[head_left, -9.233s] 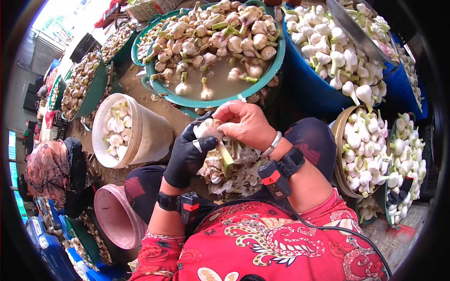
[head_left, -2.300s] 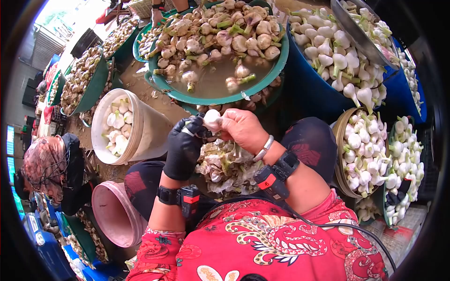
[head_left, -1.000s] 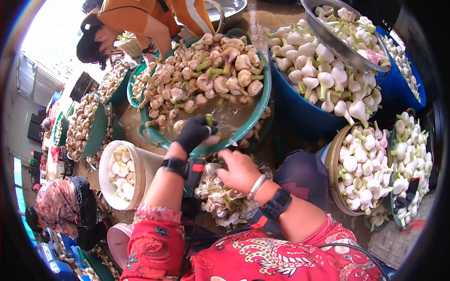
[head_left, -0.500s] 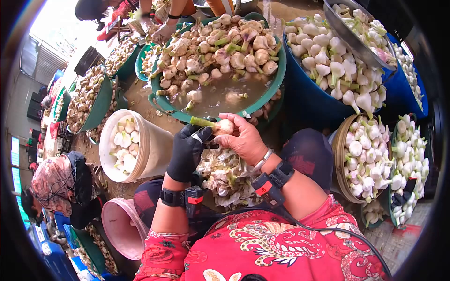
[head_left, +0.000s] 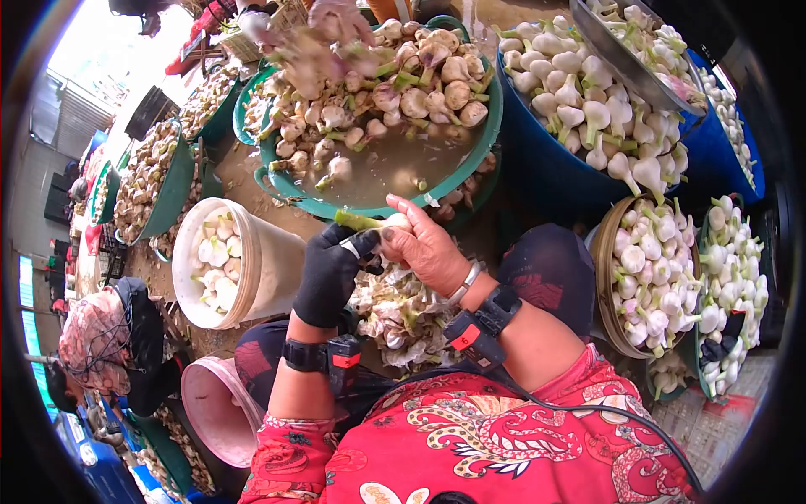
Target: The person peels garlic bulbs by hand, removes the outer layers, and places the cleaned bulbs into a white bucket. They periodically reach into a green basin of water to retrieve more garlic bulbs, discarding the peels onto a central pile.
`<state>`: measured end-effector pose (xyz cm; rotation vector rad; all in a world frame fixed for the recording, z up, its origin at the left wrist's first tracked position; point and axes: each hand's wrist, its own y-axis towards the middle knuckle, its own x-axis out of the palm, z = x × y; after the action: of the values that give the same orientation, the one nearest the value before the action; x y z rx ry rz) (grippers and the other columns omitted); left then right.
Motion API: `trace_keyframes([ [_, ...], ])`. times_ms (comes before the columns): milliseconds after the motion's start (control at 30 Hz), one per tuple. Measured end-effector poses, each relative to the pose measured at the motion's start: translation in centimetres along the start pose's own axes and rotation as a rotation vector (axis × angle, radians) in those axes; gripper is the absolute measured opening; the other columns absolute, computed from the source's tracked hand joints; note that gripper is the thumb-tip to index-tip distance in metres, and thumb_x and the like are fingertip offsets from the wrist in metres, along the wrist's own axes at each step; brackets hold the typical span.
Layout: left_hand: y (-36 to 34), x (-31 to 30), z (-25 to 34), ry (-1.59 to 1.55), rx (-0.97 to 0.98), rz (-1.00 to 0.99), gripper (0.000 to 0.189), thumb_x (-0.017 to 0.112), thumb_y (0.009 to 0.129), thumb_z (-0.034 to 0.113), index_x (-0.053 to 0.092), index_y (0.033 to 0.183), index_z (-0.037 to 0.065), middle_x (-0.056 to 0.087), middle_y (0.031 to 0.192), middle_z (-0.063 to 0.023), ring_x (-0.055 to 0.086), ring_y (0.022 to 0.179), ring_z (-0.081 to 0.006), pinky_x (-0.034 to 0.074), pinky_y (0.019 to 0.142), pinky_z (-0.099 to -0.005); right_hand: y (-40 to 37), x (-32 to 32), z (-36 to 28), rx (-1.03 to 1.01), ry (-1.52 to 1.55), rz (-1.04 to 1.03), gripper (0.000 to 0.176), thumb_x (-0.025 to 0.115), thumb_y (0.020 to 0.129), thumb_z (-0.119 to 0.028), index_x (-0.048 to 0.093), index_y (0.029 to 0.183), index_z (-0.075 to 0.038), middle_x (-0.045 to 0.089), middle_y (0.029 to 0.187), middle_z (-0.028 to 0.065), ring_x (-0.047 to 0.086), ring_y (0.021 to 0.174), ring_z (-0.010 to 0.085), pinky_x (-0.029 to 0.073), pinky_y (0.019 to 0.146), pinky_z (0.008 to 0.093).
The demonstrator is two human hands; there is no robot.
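Note:
My left hand [head_left: 329,273], in a black fingerless glove, is closed around a garlic bulb [head_left: 361,222] with its green stem pointing left. My right hand [head_left: 426,252], bare, pinches the same bulb from the right with thumb and fingers, hiding much of its head. Loose garlic skins [head_left: 403,323] lie heaped below my hands, between my knees. Just beyond them stands a green tub [head_left: 369,210] with murky water and many unpeeled garlic bulbs [head_left: 411,101].
A white bucket [head_left: 273,265] of peeled bulbs and a pink bucket [head_left: 252,420] stand left. At right are a blue tub [head_left: 537,172] of white bulbs, a metal bowl [head_left: 625,59] and a round bucket [head_left: 603,277] of garlic. A co-worker's blurred hand [head_left: 340,21] is over the green tub.
My right thumb and fingers have shifted over the bulb, covering more of it. At the tub's far side, the co-worker's hand has moved right, with blurred bulbs below it.

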<state>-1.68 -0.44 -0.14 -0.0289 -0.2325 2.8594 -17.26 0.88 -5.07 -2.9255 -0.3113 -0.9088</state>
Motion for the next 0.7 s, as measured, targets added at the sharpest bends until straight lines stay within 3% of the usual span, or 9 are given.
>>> trace_keyframes([
  [133, 0.2, -0.1, -1.5, 0.100, -0.005, 0.079, 0.013, 0.059, 0.084, 0.005, 0.066, 0.095, 0.003, 0.063, 0.074, -0.0016, 0.057, 0.064, -0.0093, 0.047, 0.056, -0.0235, 0.0, -1.0, 0.0, 0.135, 0.144, -0.025, 0.035, 0.051, 0.094, -0.025, 0.046, 0.116, 0.003, 0.052, 0.073, 0.0044, 0.052, 0.064, 0.0115, 0.042, 0.052, 0.0221],
  [200, 0.1, -0.3, -1.9, 0.229, -0.001, 0.064, 0.011, 0.060, 0.084, 0.005, 0.066, 0.093, 0.003, 0.063, 0.076, -0.0013, 0.058, 0.066, -0.0086, 0.047, 0.059, -0.0227, 0.0, -1.6, -0.9, 0.500, 0.237, -0.085, 0.026, 0.045, 0.094, -0.027, 0.051, 0.101, -0.003, 0.053, 0.070, 0.0062, 0.054, 0.060, 0.0156, 0.036, 0.042, 0.0241],
  [267, 0.0, -0.2, -2.6, 0.189, 0.014, 0.071, 0.012, 0.061, 0.081, 0.003, 0.066, 0.092, 0.003, 0.065, 0.079, -0.0023, 0.059, 0.069, -0.0094, 0.048, 0.061, -0.0251, 0.2, -2.2, -1.4, 0.652, 0.235, -0.004, 0.027, 0.047, 0.093, -0.029, 0.052, 0.107, -0.006, 0.061, 0.083, 0.0088, 0.060, 0.067, 0.0183, 0.043, 0.046, 0.0248],
  [400, 0.0, -0.2, -1.9, 0.748, 0.340, 0.039, 0.025, 0.061, 0.076, 0.004, 0.065, 0.100, 0.007, 0.065, 0.089, -0.0126, 0.062, 0.084, -0.0299, 0.049, 0.069, -0.0352, -0.1, -1.6, -1.6, 0.804, 0.381, 0.066, 0.032, 0.045, 0.091, -0.031, 0.051, 0.108, -0.004, 0.062, 0.079, 0.0164, 0.060, 0.058, 0.0225, 0.044, 0.045, 0.0250],
  [467, -0.2, -0.1, -1.6, 0.899, 0.518, -0.053, 0.024, 0.063, 0.076, 0.007, 0.063, 0.100, 0.008, 0.064, 0.088, -0.0123, 0.062, 0.083, -0.0301, 0.049, 0.070, -0.0359, -0.3, -2.0, -1.4, 0.935, 0.460, -0.429, 0.033, 0.046, 0.090, -0.030, 0.051, 0.108, -0.003, 0.063, 0.082, 0.0192, 0.060, 0.059, 0.0229, 0.044, 0.045, 0.0257],
  [533, -0.2, -0.1, -1.8, 0.915, 0.483, -0.073, 0.025, 0.065, 0.074, 0.008, 0.061, 0.099, 0.007, 0.063, 0.089, -0.0132, 0.061, 0.085, -0.0324, 0.049, 0.071, -0.0359, -0.8, -1.6, -1.3, 0.873, 0.444, -0.449, 0.033, 0.047, 0.090, -0.030, 0.051, 0.108, -0.003, 0.064, 0.082, 0.0195, 0.060, 0.059, 0.0228, 0.043, 0.043, 0.0256],
  [600, -0.4, -0.3, -2.1, 0.733, 0.382, -0.043, 0.022, 0.065, 0.077, 0.008, 0.060, 0.098, 0.004, 0.063, 0.086, -0.0103, 0.063, 0.082, -0.0281, 0.049, 0.069, -0.0329, -0.9, -1.7, -0.9, 0.734, 0.421, -0.341, 0.035, 0.046, 0.091, -0.032, 0.050, 0.109, -0.003, 0.064, 0.083, 0.0188, 0.062, 0.061, 0.0218, 0.044, 0.043, 0.0260],
  [633, -0.7, 0.4, -2.4, 0.168, 0.144, 0.070, 0.024, 0.064, 0.080, 0.005, 0.059, 0.104, 0.002, 0.064, 0.088, -0.0051, 0.062, 0.078, -0.0207, 0.050, 0.067, -0.0287, -0.6, -1.8, -1.1, 0.685, 0.393, -0.320, 0.034, 0.046, 0.092, -0.033, 0.050, 0.109, -0.004, 0.064, 0.084, 0.0179, 0.064, 0.063, 0.0211, 0.045, 0.043, 0.0263],
  [700, -1.7, -1.5, -2.1, -0.213, -0.116, 0.039, 0.036, 0.060, 0.086, 0.010, 0.054, 0.120, 0.001, 0.063, 0.093, -0.0032, 0.060, 0.077, -0.0131, 0.049, 0.066, -0.0247, -0.2, -2.3, -1.6, 0.609, 0.372, -0.219, 0.032, 0.045, 0.094, -0.033, 0.048, 0.112, -0.007, 0.064, 0.087, 0.0168, 0.065, 0.065, 0.0207, 0.047, 0.046, 0.0263],
])
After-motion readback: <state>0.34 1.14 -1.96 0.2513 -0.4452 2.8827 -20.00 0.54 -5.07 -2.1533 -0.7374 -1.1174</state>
